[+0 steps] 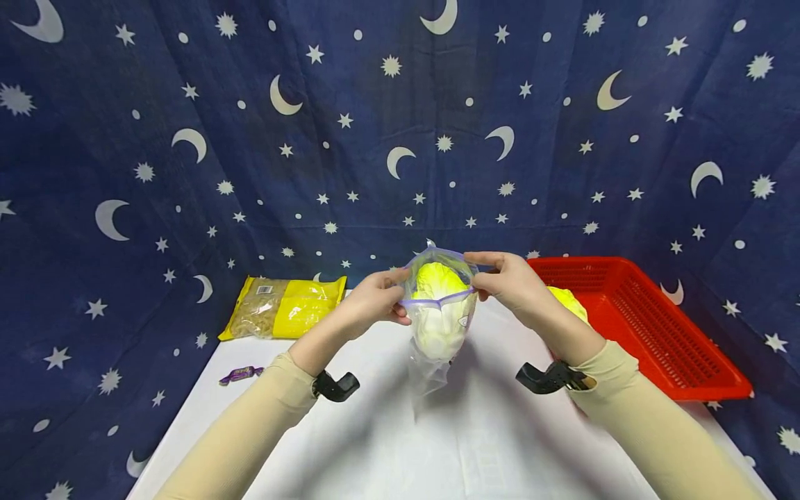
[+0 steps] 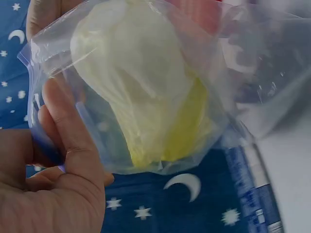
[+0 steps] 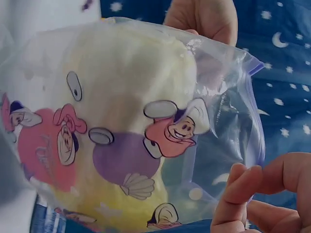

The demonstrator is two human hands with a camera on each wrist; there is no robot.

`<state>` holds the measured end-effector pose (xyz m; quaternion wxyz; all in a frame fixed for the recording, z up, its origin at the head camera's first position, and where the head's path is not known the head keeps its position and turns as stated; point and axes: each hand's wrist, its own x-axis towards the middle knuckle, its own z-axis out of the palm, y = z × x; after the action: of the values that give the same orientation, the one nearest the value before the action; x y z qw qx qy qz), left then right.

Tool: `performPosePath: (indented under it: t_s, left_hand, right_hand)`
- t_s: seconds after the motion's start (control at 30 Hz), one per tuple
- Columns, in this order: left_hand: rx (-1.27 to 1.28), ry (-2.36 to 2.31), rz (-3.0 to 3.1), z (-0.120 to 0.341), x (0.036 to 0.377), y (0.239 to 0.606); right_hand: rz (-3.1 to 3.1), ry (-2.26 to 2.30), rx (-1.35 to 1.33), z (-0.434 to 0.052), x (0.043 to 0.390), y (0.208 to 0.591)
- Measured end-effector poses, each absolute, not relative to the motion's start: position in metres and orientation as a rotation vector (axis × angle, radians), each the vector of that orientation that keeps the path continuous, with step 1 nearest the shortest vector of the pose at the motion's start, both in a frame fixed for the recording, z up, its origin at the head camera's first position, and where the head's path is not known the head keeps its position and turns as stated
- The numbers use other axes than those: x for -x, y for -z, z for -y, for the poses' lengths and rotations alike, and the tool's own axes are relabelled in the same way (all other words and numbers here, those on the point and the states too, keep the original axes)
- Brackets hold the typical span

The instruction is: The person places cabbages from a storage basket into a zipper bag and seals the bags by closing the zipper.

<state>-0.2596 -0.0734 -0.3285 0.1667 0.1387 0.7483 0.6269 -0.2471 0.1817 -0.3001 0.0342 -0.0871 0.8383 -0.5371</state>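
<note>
Hands (image 1: 375, 302) pinching bag (image 1: 437, 326) aloft

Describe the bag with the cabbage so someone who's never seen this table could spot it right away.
Start at the white table in front of the starry blue cloth, then look above its middle, between the left hand and the right hand. Both pinch the rim of a clear zip bag holding a pale yellow-green cabbage. Unlike the yellow packet and red basket, it is see-through, purple-edged and printed with cartoons.

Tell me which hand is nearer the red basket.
Right. The right hand grips the zip bag just beside the red basket; the left hand holds the bag's far side, farther from it.
</note>
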Motion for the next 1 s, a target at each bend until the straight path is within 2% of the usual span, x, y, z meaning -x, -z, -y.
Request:
performPosePath:
  t_s: [0.43, 0.57, 0.83, 1.0]
  left_hand:
    - [-0.298, -1.965, -1.959, 0.074, 0.262, 0.286]
    - [-0.302, -1.952, -2.014, 0.074, 0.263, 0.283]
    - [-0.438, -1.637, -2.370, 0.072, 0.262, 0.283]
    - [-0.442, -1.617, -2.320, 0.070, 0.261, 0.287]
  right_hand:
    - [-2.437, 1.833, 0.314, -0.184, 0.245, 0.267]
    - [-2.423, 1.846, 0.327, -0.185, 0.244, 0.262]
    - [-2.564, 1.699, 0.317, -0.184, 0.245, 0.261]
    - [-2.587, 1.667, 0.284, -0.185, 0.248, 0.261]
